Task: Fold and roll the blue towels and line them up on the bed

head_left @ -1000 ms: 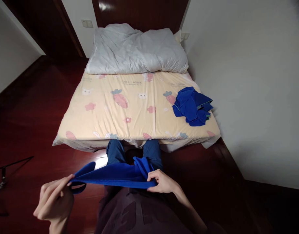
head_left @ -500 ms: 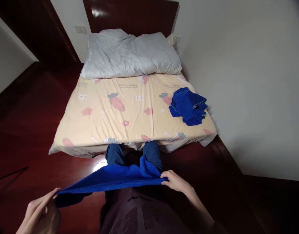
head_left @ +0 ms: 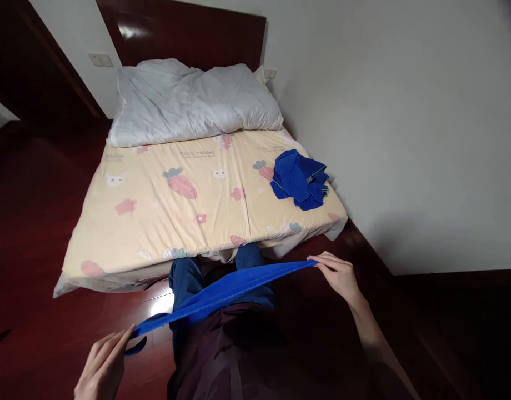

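blue cloth [head_left: 233,288] now stretches tauter near the bed's front edge [head_left: 130,265], hem straighter. left fingers [head_left: 116,343] and right fingers [head_left: 331,264] pinch its ends.

- There is 1 view, and it comes from the camera which the person wears on the head.
- It faces forward and steeply down, so the dark shirt [head_left: 222,355] is seen from above, at the lower middle.
- The left hand [head_left: 103,361] and the right hand [head_left: 337,276] are near to the lens; the left hand is cut by the bottom edge.
- The bed [head_left: 155,216] is farther ahead, left of the centre, and is seen from its foot end toward the headboard [head_left: 197,33], which the top edge partly cuts.
- The view is wide: it also takes in the floor [head_left: 22,233] at left and the wall [head_left: 384,139] at right.
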